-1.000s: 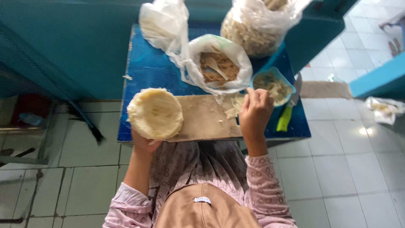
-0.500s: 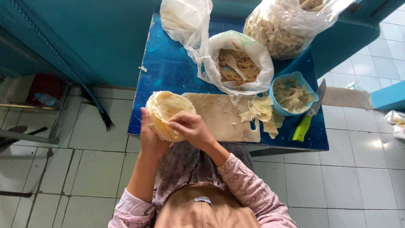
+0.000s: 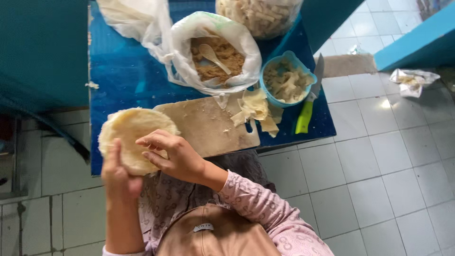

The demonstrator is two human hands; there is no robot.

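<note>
the left hand (image 3: 116, 175) is cupped under the near edge of a round pale wrapper (image 3: 132, 137), gripping it from below; the right hand (image 3: 173, 156) lies on the wrapper's right side, fingers half curled and pinching its surface; the wrapper is held up at the near left corner of the blue worktop (image 3: 123, 80); just right of it lies a wooden cutting board (image 3: 211, 125), with torn wrapper scraps (image 3: 256, 111) at its far right corner; beyond stand an open bag of brown filling (image 3: 215, 57) with a spoon (image 3: 213, 57), a blue bowl (image 3: 286, 80) and a green-handled knife (image 3: 308, 106).
</note>
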